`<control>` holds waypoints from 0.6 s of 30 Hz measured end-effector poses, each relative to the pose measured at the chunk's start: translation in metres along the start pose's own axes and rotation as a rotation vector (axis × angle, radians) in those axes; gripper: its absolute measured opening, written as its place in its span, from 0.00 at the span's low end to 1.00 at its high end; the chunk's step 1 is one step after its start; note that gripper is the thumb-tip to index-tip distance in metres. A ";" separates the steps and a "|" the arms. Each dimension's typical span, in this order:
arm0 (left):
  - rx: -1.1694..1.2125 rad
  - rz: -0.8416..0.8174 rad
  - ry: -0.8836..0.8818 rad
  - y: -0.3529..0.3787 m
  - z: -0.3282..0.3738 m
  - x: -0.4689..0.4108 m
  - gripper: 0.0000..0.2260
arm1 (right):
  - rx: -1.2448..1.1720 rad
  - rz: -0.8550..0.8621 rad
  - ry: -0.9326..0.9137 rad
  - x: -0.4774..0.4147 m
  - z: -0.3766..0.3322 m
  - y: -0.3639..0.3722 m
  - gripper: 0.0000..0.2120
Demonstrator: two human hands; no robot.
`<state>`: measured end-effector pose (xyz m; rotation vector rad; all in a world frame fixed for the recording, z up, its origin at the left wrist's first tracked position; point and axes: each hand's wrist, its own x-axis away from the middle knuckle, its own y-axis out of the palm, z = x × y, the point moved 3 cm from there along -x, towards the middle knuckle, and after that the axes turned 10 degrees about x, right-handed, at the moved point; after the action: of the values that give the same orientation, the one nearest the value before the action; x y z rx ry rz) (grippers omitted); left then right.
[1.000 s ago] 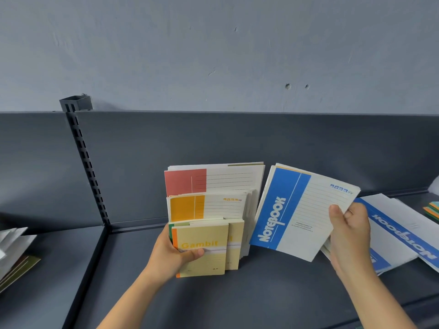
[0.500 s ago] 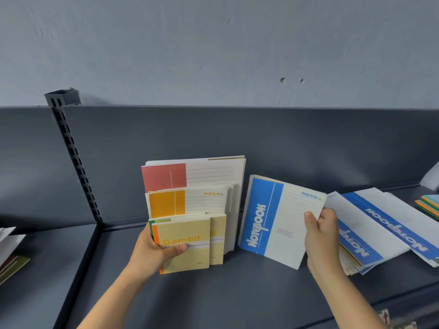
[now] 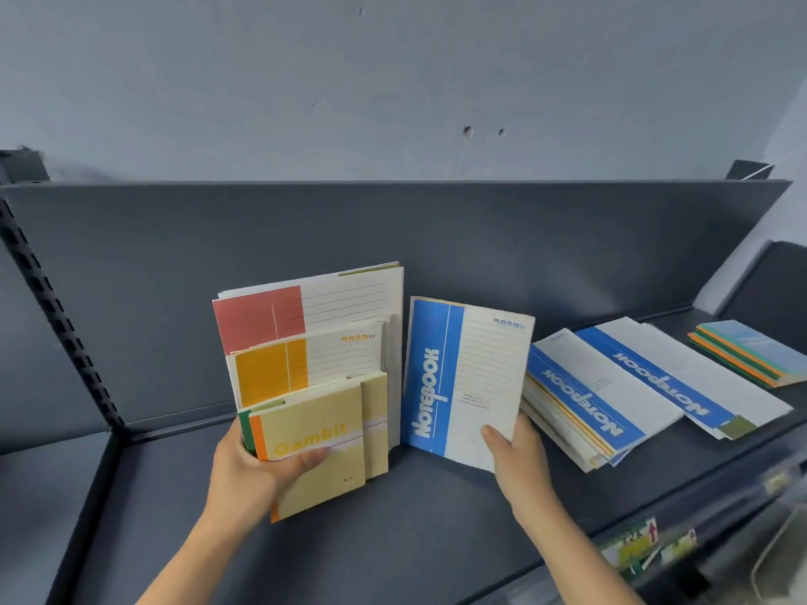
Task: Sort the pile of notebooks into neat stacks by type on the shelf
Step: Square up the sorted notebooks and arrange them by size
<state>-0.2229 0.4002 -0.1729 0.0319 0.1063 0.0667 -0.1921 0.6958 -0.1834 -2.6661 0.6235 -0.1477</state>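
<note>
My left hand [image 3: 257, 465] grips a tan "Gambit" notebook [image 3: 314, 447] at the front of an upright row leaning on the shelf's back panel. Behind it stand an orange-block notebook [image 3: 301, 364] and a taller red-block notebook [image 3: 305, 312]. My right hand [image 3: 519, 456] grips the lower right corner of a blue-and-white "Notebook" [image 3: 467, 373], held upright on the shelf just right of the row. To its right lies a fanned pile of the same blue-and-white notebooks [image 3: 611, 386].
The dark grey shelf [image 3: 419, 508] has a slotted upright post [image 3: 56, 307] at the left. A small flat stack with orange and green edges [image 3: 746, 351] lies at the far right. Price labels [image 3: 646, 543] sit on the front edge.
My right hand has brought the blue-and-white notebook down and left, from tilted above the pile to standing upright beside the row. The left hand keeps its hold on the Gambit notebook.
</note>
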 end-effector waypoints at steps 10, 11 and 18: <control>0.280 -0.007 -0.014 0.104 0.053 0.008 0.40 | -0.144 0.296 -0.131 -0.025 -0.028 -0.139 0.09; 0.308 -0.005 -0.023 0.116 0.056 0.008 0.40 | -0.163 0.306 -0.126 -0.032 -0.026 -0.155 0.08; 0.377 0.096 -0.048 0.203 0.067 0.011 0.34 | -0.104 0.055 -0.011 -0.110 0.017 -0.236 0.10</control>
<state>-0.2180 0.6018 -0.1003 0.4148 0.0679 0.1413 -0.1925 0.9448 -0.1058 -2.7444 0.7187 -0.0875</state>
